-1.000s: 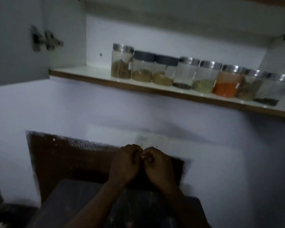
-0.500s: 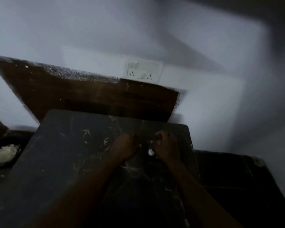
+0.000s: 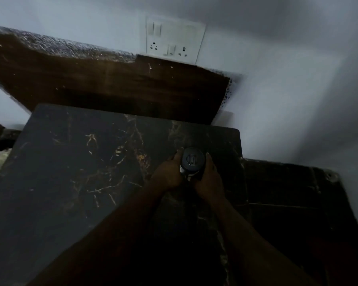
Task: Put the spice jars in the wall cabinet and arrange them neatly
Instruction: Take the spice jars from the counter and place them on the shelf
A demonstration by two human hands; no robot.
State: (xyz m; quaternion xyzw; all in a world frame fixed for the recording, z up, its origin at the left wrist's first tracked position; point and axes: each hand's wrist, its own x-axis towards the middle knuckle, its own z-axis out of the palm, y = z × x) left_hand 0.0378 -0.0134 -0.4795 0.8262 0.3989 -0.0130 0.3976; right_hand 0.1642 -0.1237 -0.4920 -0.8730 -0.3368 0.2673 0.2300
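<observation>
One spice jar [image 3: 191, 159] with a dark round lid stands on the black marble countertop [image 3: 74, 166], seen from above near its right edge. My left hand [image 3: 167, 174] grips the jar's left side. My right hand [image 3: 210, 178] grips its right side, fingers curled round it. The jar's body and contents are mostly hidden by the lid and my hands. The wall cabinet and its row of jars are out of view.
A brown backsplash panel [image 3: 116, 85] runs behind the countertop, with a white switch and socket plate [image 3: 174, 42] on the wall above. A lower dark surface [image 3: 287, 193] lies to the right. Something pale [image 3: 0, 159] sits at the far left edge.
The view dropped from the cabinet shelf down to the countertop. My hands lowered from in front of the wall to the counter and now hold a jar between them.
</observation>
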